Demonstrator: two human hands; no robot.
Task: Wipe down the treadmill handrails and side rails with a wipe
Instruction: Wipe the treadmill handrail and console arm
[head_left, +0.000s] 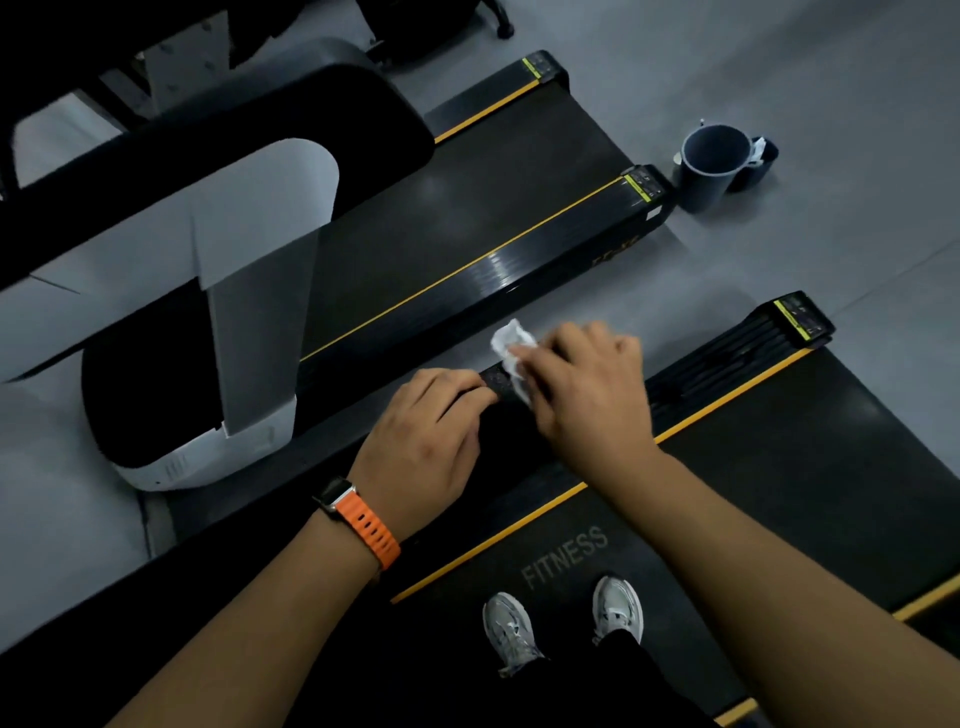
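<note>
Over grey floor (810, 73), left hand (421, 447) grips handrail (494, 380); right hand (582, 387) pinches crumpled white wipe (511, 339).

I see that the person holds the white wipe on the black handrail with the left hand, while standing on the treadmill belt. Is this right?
Not quite. The head view shows the right hand holding the wipe on the black handrail. The left hand only grips the rail beside it. The person does stand on the treadmill belt.
</note>
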